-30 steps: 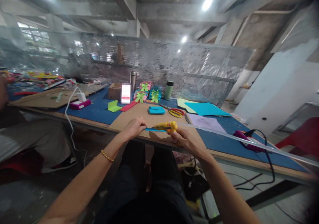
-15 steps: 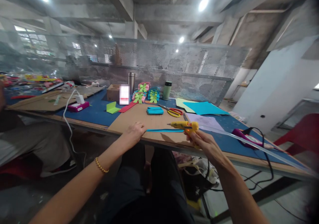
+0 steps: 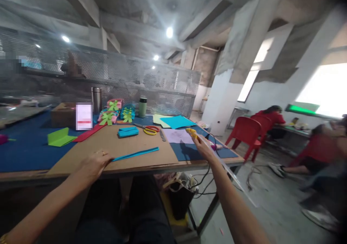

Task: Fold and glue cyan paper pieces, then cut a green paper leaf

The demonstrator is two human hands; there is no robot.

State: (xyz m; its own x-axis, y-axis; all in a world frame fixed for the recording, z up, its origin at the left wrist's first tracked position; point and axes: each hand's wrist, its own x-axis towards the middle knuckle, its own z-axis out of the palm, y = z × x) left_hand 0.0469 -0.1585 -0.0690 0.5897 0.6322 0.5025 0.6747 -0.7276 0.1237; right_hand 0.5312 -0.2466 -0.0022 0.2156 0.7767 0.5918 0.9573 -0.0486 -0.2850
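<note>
Left grip point(image 3: 94, 163) has its fingers pinched together on one end of the blue strip point(image 3: 137, 153), while the right grip point(image 3: 201, 145) is wrapped around the yellow glue gun point(image 3: 191, 132), off the right side of the cardboard sheet point(image 3: 92, 142). That strip lies along the front part of the cardboard sheet, narrow, matt and apparently folded lengthwise. It looks very light and pliable, liable to crease if squeezed mid-length, so an end or long edge seems the best hold; its dry surface should hardly slip. The gun seems rigid plastic, heavier, best held by its handle. Toward the back of the cardboard sheet lie a boxy blue folded piece point(image 3: 128, 132) and scissors point(image 3: 146, 128) with looped red-and-yellow handles; to its right, thin lilac paper point(image 3: 176, 136) lies flat on the bench point(image 3: 27, 157).
</note>
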